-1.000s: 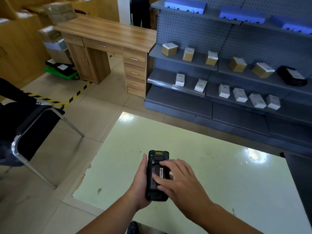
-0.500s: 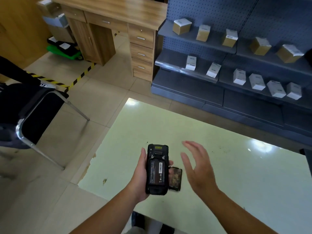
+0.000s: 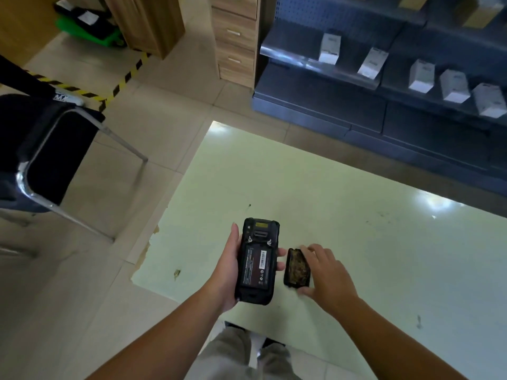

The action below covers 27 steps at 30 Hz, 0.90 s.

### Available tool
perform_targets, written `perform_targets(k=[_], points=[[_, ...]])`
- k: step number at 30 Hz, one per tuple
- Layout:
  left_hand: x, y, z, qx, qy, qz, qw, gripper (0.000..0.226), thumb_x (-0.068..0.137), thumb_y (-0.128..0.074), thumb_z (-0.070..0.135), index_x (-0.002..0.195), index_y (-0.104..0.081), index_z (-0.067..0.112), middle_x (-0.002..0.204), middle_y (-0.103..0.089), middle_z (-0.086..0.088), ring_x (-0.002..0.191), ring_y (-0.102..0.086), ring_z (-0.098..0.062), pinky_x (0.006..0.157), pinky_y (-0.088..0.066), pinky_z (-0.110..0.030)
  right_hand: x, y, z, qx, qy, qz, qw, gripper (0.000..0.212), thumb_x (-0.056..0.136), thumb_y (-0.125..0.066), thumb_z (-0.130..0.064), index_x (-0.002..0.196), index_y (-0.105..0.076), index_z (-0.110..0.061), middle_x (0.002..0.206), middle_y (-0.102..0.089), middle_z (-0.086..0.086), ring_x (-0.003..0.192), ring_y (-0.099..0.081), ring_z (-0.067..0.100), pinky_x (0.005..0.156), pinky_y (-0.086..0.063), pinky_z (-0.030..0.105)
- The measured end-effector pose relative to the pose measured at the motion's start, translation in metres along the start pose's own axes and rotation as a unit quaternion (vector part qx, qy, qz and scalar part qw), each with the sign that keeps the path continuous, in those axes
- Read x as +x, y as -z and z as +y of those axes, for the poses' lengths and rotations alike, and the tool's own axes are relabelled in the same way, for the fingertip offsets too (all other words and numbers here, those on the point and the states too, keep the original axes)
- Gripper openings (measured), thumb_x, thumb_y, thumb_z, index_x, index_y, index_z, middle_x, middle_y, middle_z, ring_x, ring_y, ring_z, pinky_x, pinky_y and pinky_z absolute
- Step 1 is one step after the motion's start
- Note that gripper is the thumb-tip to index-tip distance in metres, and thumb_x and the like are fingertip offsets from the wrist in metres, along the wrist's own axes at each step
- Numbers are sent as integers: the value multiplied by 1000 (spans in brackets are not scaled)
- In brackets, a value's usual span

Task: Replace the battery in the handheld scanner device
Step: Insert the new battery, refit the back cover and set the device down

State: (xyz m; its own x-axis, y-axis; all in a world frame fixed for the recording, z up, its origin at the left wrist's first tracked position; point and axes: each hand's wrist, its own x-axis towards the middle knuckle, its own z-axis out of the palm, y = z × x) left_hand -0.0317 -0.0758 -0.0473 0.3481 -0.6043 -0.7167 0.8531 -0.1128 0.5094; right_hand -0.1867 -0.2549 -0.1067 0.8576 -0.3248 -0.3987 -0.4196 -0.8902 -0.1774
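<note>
A: Hands?
B: Left hand (image 3: pixel 227 272) wrapped round the scanner (image 3: pixel 257 261), back upward, battery (image 3: pixel 256 267) showing in its bay. Right hand (image 3: pixel 326 272) half curled, fingertips on the cover (image 3: pixel 297 268); whether it grips or only touches, cannot tell.

A: Position, room?
B: Both near the table (image 3: pixel 356 242) front-left corner; bare top to the right.

A: Surroundings?
B: Chair (image 3: pixel 41 149) left, shelves (image 3: pixel 384 111) with white boxes (image 3: pixel 421 75) behind, apart
</note>
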Motion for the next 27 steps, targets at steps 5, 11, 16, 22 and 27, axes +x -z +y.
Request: perform_targets(k=[5, 11, 16, 22, 27], points=[[5, 1, -1, -6, 10, -13, 1000, 81, 96, -15, 73, 120, -75, 24, 130, -70, -22, 95, -72, -31, 71, -56, -35, 7, 0, 1, 65, -4, -12, 998, 90, 59, -93, -46, 131, -43, -25, 124, -49, -4, 106, -51, 20, 80, -52, 37], [0, -5, 4, 6, 10, -13, 1000, 79, 97, -16, 72, 120, -75, 25, 129, -71, -21, 96, -71, -31, 71, -53, -34, 4, 43, 5, 264, -81, 11, 961, 32, 88, -75, -12, 97, -54, -35, 89, -68, -5, 74, -65, 14, 71, -57, 39], [-12, -27, 13, 5, -7, -34, 999, 79, 97, -18, 72, 120, -75, 23, 127, -70, -24, 95, -69, -35, 82, -51, -40, -9, 154, 0, 429, -60, 204, 878, 22, 88, -77, -5, 102, -74, -22, 82, -75, 7, 70, -68, 19, 67, -57, 25], [-33, -67, 19, -42, -37, -81, 995, 78, 96, -28, 73, 125, -70, 13, 122, -70, -26, 102, -69, -46, 98, -50, -60, -54, 195, -60, 486, 87, 134, 859, 25, 90, -74, -3, 112, -75, -17, 92, -78, 3, 82, -72, 21, 69, -62, 29], [-45, -80, 26, -59, -25, -101, 993, 81, 92, -32, 77, 136, -62, 16, 135, -67, -19, 122, -65, -37, 98, -54, -56, -67, 194, -63, 521, 82, 135, 838, 25, 93, -72, -6, 111, -74, -23, 87, -75, 2, 81, -69, 24, 60, -62, 32]])
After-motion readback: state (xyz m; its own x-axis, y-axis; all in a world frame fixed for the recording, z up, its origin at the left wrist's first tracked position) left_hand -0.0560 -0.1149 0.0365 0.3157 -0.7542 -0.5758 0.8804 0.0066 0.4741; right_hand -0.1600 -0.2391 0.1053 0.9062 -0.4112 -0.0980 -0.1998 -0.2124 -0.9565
